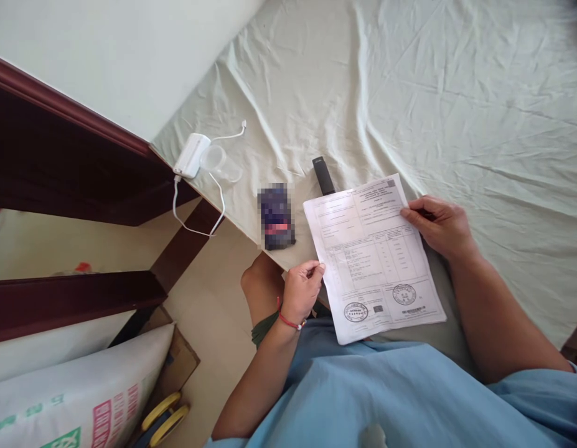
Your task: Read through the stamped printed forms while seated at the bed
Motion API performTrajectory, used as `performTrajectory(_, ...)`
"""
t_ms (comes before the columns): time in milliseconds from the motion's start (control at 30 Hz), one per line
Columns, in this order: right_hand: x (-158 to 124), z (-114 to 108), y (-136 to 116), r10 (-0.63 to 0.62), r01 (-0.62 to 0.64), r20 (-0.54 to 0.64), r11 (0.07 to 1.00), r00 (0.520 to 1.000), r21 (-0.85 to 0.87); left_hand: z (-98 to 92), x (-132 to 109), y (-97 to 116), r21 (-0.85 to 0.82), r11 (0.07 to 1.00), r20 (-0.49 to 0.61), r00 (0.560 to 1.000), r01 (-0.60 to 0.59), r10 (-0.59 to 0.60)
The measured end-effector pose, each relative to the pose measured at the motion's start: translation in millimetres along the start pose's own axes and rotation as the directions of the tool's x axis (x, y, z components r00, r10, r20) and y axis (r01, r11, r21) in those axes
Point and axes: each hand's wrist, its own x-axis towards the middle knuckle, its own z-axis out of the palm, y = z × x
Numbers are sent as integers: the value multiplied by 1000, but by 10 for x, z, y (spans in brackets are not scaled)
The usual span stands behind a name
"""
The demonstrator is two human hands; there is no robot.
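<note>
A white printed sheet of paper with tables and two round stamps is held over the edge of a bed. My left hand pinches its left edge, with a red string bracelet on the wrist. My right hand grips its upper right edge, thumb on top. Both hands are closed on the sheet. A black slim remote-like object lies on the bed, partly under the sheet's top edge. A dark blurred-out phone-sized object lies just left of the paper.
The bed is covered by a wrinkled pale green sheet. A white power bank with cable and a clear plastic cup sit at the bed corner. Dark wooden furniture stands left. A printed sack leans at lower left.
</note>
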Motion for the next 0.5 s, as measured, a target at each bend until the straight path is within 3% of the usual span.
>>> performTrajectory(200,0,18,-12,34,-34,-16,998,999,44,11,-24,-15,-36,996,40,996,81,-79)
performTrajectory(333,10,22,-16,-48,51,-59,998,997,44,12,-35,22,-6,996,16,995,94,-94)
performTrajectory(400,4,16,-13,-58,65,-53,989,997,133,16,-34,41,20,996,1,996,86,-86)
performTrajectory(500,-28,-26,-24,-56,38,32,912,998,407,32,-19,44,24,997,-6,997,74,-73)
